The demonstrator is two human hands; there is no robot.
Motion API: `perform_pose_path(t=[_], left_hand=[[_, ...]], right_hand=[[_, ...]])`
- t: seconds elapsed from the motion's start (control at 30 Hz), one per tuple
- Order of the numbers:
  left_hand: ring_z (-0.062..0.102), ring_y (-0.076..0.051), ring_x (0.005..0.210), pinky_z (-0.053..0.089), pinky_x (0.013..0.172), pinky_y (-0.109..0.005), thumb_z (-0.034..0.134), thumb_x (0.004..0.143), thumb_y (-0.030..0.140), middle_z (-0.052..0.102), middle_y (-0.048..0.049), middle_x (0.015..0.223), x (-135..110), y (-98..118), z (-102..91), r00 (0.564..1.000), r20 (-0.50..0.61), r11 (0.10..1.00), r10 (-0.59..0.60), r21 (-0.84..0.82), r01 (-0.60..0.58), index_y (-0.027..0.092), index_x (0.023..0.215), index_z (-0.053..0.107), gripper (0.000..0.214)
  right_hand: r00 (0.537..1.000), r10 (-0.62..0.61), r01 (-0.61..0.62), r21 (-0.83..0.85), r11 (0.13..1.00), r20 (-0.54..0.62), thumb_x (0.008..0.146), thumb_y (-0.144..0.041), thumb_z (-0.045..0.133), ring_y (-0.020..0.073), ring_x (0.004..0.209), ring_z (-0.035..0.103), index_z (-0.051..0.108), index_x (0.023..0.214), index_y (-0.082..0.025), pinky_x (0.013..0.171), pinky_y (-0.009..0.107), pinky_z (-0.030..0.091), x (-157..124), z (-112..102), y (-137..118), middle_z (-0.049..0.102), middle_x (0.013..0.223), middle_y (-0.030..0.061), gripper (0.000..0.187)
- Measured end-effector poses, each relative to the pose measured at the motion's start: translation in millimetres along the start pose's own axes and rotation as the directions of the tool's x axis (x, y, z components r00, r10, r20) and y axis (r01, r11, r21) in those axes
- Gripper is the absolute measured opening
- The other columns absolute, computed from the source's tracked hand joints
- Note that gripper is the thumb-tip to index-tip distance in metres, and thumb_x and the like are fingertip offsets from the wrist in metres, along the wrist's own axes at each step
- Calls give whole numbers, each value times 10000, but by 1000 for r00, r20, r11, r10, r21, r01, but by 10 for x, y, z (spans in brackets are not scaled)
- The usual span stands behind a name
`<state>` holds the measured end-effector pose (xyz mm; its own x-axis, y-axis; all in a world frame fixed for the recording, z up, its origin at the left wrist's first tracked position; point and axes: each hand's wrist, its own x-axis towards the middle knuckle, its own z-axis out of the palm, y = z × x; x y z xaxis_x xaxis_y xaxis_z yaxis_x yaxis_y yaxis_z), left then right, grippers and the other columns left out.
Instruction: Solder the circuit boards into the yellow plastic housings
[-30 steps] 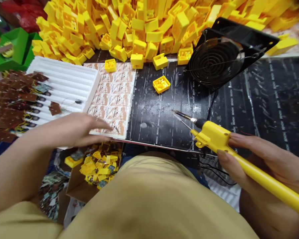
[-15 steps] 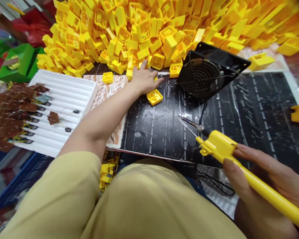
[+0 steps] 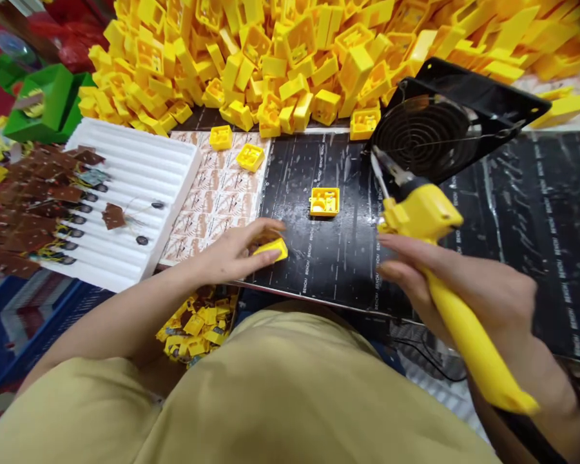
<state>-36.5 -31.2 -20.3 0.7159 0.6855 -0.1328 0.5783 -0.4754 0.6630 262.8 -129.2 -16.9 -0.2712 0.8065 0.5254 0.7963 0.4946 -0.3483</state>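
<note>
Near the front edge of the black work mat (image 3: 338, 277), my left hand (image 3: 236, 251) has its fingers closed round a small yellow plastic case (image 3: 276, 248). Another yellow case (image 3: 325, 203) lies on the mat with its hollow side up, between my two hands. My right hand (image 3: 483, 296) grips a yellow soldering iron (image 3: 428, 212) by its handle. The iron's metal tip points away from me, with a thin tube alongside it. Behind that tip stands a tilted black fan (image 3: 425, 129) with a wire guard.
A heap of yellow cases (image 3: 290, 58) fills the back. Two loose cases sit by the mat's left edge, including one case (image 3: 250, 157). At left, a white foam tray (image 3: 140, 148) carries brown circuit boards (image 3: 33, 212) with wires. Below is a bin of yellow parts (image 3: 198, 328).
My left hand has come back from the heap toward the front edge and now holds a yellow case. My right hand with the soldering iron has moved left and the iron points more steeply away.
</note>
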Motion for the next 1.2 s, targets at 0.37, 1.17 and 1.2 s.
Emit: perform_pose_path(t=[0.37,1.17,1.2], left_hand=[[702,-283,921,491,772,-363,208,1006,625,744,-122,934,238,58,-111,918,-187,721,-350,571,391,167,1098,688,670],[628,-272,1124,499,970,-402,574,931,440,663,-132,1290,66,69,116,976,-44,892,213,417,-176,144,1405,512,563],[621,-292,1135,486,983,-433,572,916,522,661,-129,1295,188,17,47,983,-116,894,143,441,-78,166,1384,539,589]], right_hand=[[949,-217,249,-124,961,227,953,-325,553,243,887,675,556,1206,-171,855,386,520,630,852,461,705,1005,95,297],[979,-153,167,-96,981,137,917,-446,667,237,826,659,485,1271,-199,795,377,502,77,492,-51,674,931,61,468],[973,-179,187,-38,982,146,923,-436,661,249,907,664,470,1278,-203,870,403,506,98,528,-17,677,998,72,466]])
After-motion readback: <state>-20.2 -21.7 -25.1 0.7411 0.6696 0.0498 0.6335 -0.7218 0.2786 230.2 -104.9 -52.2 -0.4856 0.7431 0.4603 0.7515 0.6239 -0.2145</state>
